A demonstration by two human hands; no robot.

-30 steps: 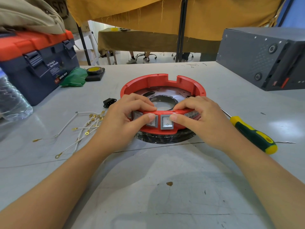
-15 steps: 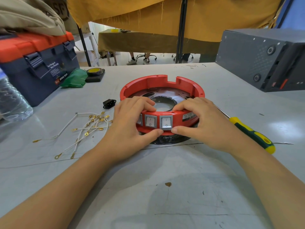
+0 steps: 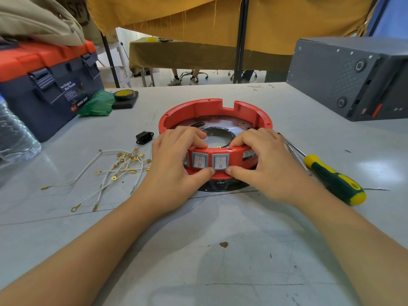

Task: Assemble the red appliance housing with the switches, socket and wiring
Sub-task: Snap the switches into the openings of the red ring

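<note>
The round red housing [image 3: 212, 108] lies in the middle of the grey table on a black base. Two grey rocker switches [image 3: 209, 161] sit side by side in its near wall. My left hand [image 3: 174, 164] grips the near wall from the left, fingers over the rim, thumb under the switches. My right hand [image 3: 262, 166] grips it from the right the same way. A black power socket [image 3: 144, 137] lies loose on the table left of the housing. White wires with gold terminals [image 3: 117, 171] lie in a bundle further left.
A green and yellow screwdriver [image 3: 331, 181] lies right of my right hand. A blue and orange toolbox [image 3: 46, 85] stands at the far left, with a clear water bottle [image 3: 15, 133] in front of it. Green cloth [image 3: 97, 104], a tape roll [image 3: 123, 94] and a grey metal box [image 3: 353, 76] sit behind.
Both thumbs have slid down from the switch faces to the housing's lower edge, uncovering the two switches. The hands stay on the near wall.
</note>
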